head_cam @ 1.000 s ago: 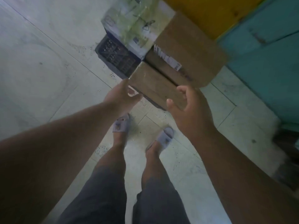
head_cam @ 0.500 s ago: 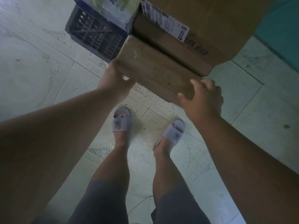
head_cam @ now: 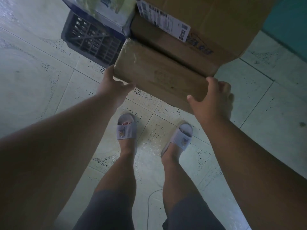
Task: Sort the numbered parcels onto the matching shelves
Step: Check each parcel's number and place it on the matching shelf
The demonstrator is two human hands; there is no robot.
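Cardboard is making up the big carton, which is lying at the top of the tiled floor with a white label on it. Just before it, the brown parcel is lying, touching the carton's near side. A dark plastic crate is standing beside them on the left. The left hand is gripping the parcel's left end, fingers curled under it. The right hand is clamping the right end, thumb apart from the fingers.
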